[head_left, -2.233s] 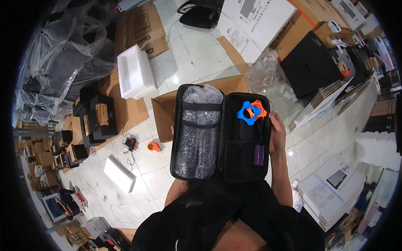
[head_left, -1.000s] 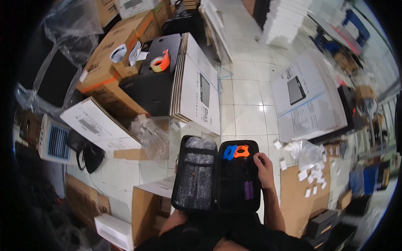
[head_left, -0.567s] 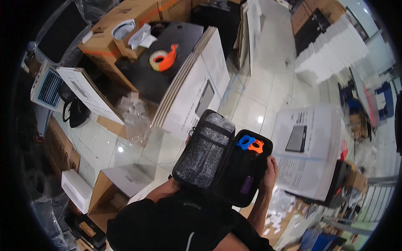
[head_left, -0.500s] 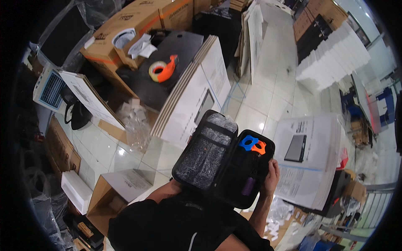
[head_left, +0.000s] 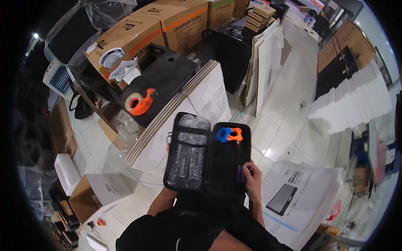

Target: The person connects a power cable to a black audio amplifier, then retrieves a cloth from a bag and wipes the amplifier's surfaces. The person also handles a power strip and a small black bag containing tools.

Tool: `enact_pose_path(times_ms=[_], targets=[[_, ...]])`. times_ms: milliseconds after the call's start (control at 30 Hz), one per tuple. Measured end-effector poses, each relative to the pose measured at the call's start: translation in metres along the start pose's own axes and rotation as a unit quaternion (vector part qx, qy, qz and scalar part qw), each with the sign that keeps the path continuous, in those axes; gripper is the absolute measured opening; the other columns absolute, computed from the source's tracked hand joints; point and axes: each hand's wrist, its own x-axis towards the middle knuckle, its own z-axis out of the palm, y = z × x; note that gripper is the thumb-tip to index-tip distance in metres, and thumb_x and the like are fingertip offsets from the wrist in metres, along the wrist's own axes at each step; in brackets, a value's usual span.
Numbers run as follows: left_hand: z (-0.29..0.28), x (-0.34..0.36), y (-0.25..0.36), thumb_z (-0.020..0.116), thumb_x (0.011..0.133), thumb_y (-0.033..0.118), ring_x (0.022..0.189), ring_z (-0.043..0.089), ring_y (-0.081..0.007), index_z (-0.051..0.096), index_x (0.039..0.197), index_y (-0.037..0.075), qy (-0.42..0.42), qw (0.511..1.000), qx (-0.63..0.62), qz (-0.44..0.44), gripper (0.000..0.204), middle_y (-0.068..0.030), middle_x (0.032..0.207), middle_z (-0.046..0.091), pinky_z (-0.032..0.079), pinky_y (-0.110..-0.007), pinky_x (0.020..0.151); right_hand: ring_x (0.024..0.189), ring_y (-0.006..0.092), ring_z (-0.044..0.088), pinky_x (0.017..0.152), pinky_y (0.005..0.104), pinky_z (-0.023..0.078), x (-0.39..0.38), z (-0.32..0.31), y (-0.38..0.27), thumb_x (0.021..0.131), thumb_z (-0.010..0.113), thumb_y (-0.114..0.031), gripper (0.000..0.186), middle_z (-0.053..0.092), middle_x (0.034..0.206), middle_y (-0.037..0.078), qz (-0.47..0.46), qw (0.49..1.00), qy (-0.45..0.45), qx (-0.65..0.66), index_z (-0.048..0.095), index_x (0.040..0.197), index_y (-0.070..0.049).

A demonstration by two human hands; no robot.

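Observation:
An open black hard-shell case [head_left: 228, 161] lies unfolded in front of my torso. Its left half holds a bubble-wrapped item [head_left: 190, 157] under a black strap. Blue [head_left: 222, 134] and orange [head_left: 236, 134] ring-shaped pieces with knobby edges sit at the top of the right half, and a small purple object [head_left: 240, 173] lies lower down. My left hand [head_left: 169, 194] supports the case from behind and below; most of its fingers are hidden. Curled at the case's right rim, my right hand [head_left: 253, 179] has its fingers closed on the purple object.
Flat white cartons [head_left: 201, 100] lean beside a black board bearing an orange tape dispenser [head_left: 142, 102]. Large brown boxes [head_left: 184, 25] stand behind. To the right are a white printed carton stack [head_left: 289, 201] and white foam pieces [head_left: 356, 100]. An open carton [head_left: 90, 192] stands at lower left.
The case has swung upright and shifted left in view. My right hand has moved from the outer edge to the purple object, now partly covered. The whole view has turned.

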Motion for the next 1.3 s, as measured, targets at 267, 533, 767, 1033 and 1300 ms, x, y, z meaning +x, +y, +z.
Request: enact_pose_path(times_ms=[267,533,767,1033,1300], targets=[[0.041,0.070,-0.042,0.046,0.089,0.062,0.101,0.064,-0.0280,0.051,0.128,0.005,0.032,0.989,-0.028,0.138,0.070,-0.0160,0.113,0.062,0.053,-0.042,0.090,0.085,0.0096,0.051,0.079,0.0256,0.043,0.193,-0.045,-0.057,0.093,0.059,-0.013,0.014,0.056,0.106,0.005,-0.029,0.975,-0.214,-0.058,0.058,0.089,0.001],[0.009,0.161,0.011,0.045,0.094,0.053,0.091,0.067,-0.0234,0.056,0.123,0.008,0.100,0.961,-0.059,0.253,0.055,-0.0127,0.109,0.065,0.054,-0.039,0.085,0.073,0.0053,0.046,0.067,0.0215,0.039,0.328,0.020,-0.075,0.092,0.060,-0.014,0.014,0.052,0.077,-0.004,-0.120,0.945,-0.294,-0.083,0.059,0.093,0.000],[0.002,0.235,0.110,0.056,0.090,0.049,0.088,0.066,-0.0232,0.055,0.120,-0.003,0.232,0.932,0.062,0.271,0.060,-0.0130,0.104,0.066,0.053,-0.038,0.082,0.075,0.0048,0.048,0.069,0.0211,0.041,0.449,0.116,-0.081,0.092,0.059,-0.008,0.010,0.056,0.082,-0.003,-0.152,0.934,-0.316,-0.072,0.063,0.094,0.001],[-0.017,0.275,0.160,0.063,0.086,0.036,0.082,0.066,-0.0301,0.063,0.090,-0.010,0.560,0.631,0.400,0.359,0.046,-0.0210,0.088,0.067,0.050,-0.039,0.076,0.078,0.0062,0.050,0.072,0.0220,0.041,0.538,0.209,-0.069,0.090,0.061,-0.009,0.010,0.058,0.083,-0.002,-0.169,0.908,-0.371,-0.099,0.063,0.094,0.001],[-0.022,0.266,0.142,0.057,0.087,0.040,0.077,0.068,-0.0338,0.067,0.085,-0.003,0.657,0.443,0.494,0.357,0.044,-0.0176,0.071,0.068,0.050,-0.042,0.074,0.075,0.0064,0.048,0.069,0.0224,0.040,0.595,0.262,-0.018,0.092,0.061,-0.015,0.014,0.055,0.081,-0.004,-0.145,0.874,-0.448,-0.121,0.063,0.093,-0.002]])
